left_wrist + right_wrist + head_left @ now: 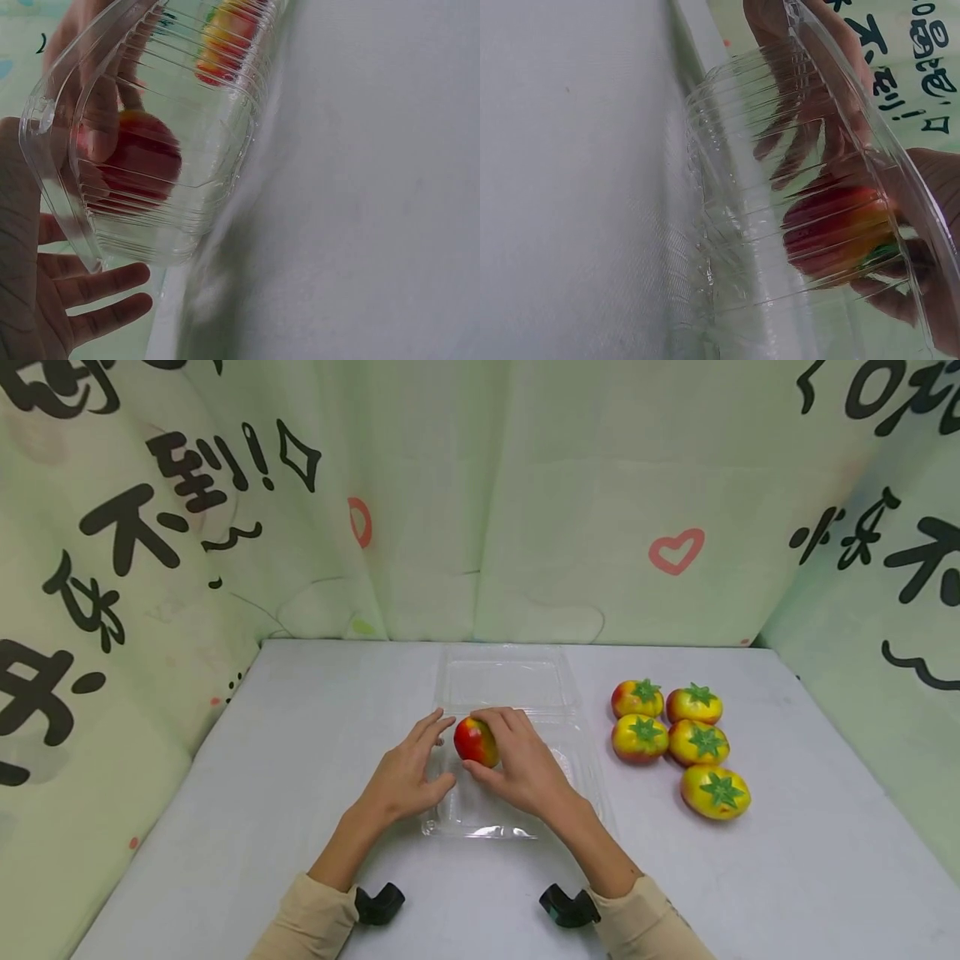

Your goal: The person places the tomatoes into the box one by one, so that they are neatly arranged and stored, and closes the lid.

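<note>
A persimmon-like fruit [474, 742], red and yellow, is held between the thumb and fingers of my right hand [525, 768]. It sits over the left part of a clear plastic clamshell box [487, 822], whose lid lies back. Through the ribbed wall in the right wrist view, the fruit [836, 236] shows a bit of green calyx. My left hand [408, 777] is at the box's left side, fingers spread and holding nothing. In the left wrist view, extended fingers of the left hand [82, 296] show beside the box [202, 176].
Several similar fruits [705, 742] with green star-shaped tops stand grouped right of the box on the white table [300, 710]. The open lid [498, 681] extends toward the back. Printed pale green curtains [562, 527] enclose the back and sides.
</note>
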Action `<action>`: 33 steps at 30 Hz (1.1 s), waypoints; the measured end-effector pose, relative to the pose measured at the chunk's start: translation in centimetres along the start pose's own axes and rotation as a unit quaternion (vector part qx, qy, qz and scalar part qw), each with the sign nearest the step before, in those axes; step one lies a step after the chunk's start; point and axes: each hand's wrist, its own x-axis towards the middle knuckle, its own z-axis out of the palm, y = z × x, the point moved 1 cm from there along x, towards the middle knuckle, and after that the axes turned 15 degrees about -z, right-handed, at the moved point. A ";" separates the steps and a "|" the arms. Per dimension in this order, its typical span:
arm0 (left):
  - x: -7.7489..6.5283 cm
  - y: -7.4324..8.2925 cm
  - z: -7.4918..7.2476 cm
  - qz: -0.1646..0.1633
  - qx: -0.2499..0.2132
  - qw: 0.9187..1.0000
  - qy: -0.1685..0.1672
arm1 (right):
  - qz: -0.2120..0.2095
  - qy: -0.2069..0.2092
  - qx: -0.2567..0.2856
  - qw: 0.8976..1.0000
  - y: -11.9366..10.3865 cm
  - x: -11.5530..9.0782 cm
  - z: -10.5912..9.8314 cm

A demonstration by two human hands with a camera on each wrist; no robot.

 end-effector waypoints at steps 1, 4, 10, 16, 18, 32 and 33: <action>0.0 0.0 0.0 0.001 0.001 1.000 0.001 | 0.004 -0.001 0.004 1.000 0.0 0.1 0.0; 0.0 0.0 -0.1 0.003 0.003 1.000 0.002 | 0.013 -0.005 0.016 1.000 0.0 0.2 0.1; 0.0 0.0 -0.2 0.006 0.007 1.000 0.004 | 0.017 -0.008 0.032 0.999 0.1 0.3 0.6; 0.0 0.1 -0.3 0.005 0.010 1.000 0.004 | 0.015 -0.008 0.033 0.999 0.4 0.4 1.0; 0.0 0.1 -0.3 0.004 0.010 1.000 0.002 | 0.018 -0.010 0.038 0.999 0.4 0.4 1.0; -0.1 0.0 -0.1 -0.001 0.012 1.000 -0.007 | 0.046 -0.029 0.044 0.998 0.4 0.2 0.7; -0.1 0.0 -0.1 -0.002 0.012 1.000 -0.007 | 0.047 -0.028 0.043 0.998 0.4 0.2 0.6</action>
